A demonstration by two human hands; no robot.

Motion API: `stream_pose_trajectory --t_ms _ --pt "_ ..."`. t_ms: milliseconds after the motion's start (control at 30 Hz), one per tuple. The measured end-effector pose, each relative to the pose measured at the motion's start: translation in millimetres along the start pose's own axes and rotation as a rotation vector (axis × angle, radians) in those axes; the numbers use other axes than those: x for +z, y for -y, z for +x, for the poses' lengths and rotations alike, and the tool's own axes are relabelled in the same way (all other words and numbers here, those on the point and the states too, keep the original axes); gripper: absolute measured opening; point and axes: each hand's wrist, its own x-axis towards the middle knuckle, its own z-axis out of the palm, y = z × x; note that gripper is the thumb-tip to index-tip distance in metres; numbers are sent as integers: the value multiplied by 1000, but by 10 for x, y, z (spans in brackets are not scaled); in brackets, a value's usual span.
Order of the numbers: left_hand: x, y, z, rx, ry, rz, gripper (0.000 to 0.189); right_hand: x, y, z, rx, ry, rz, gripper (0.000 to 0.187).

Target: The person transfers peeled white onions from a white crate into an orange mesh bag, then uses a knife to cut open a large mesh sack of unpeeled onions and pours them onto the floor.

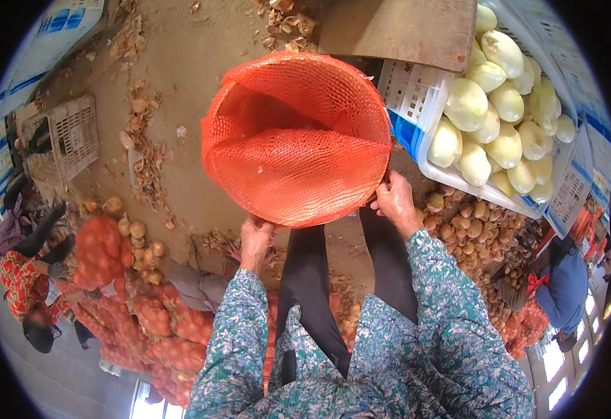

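A round basket or tub (295, 178) covered in orange-red mesh netting is held up in front of my legs. The netting sags into folds across its opening, and I make out no onions inside. My left hand (256, 243) grips the near rim at its lower left. On the right side, my right hand (395, 201) is closed on the edge, fingers partly hidden beneath it. To the right of the basket stands a white plastic crate (436, 160) heaped with peeled onions (506, 145).
A wooden board (397, 34) lies beside the crate. Unpeeled onions (468, 225) are piled on the right, near a person in blue (567, 288). Left are filled mesh sacks (148, 314), a person in red-yellow print (22, 288) and another crate (59, 139). Onion skins (145, 152) litter the floor.
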Motion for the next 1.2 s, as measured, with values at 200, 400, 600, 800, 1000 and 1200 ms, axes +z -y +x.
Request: stream_pose_trajectory --t_ms 200,400,600,800,1000,1200 --pt "100 -28 -247 -133 -13 -181 22 -3 -101 17 -27 -42 -167 22" --pt "199 -13 -28 -90 5 14 22 71 -190 51 -340 -131 -556 22" --pt "169 -72 -226 -164 23 -332 20 90 145 -122 147 5 120 23" --pt "7 421 -288 -67 214 -1145 16 22 -84 -317 254 108 775 25" --pt "240 236 -456 10 457 -1354 20 -25 -154 -388 261 188 1149 29" --pt "234 117 -397 -210 258 -929 26 32 -109 -314 182 119 641 27"
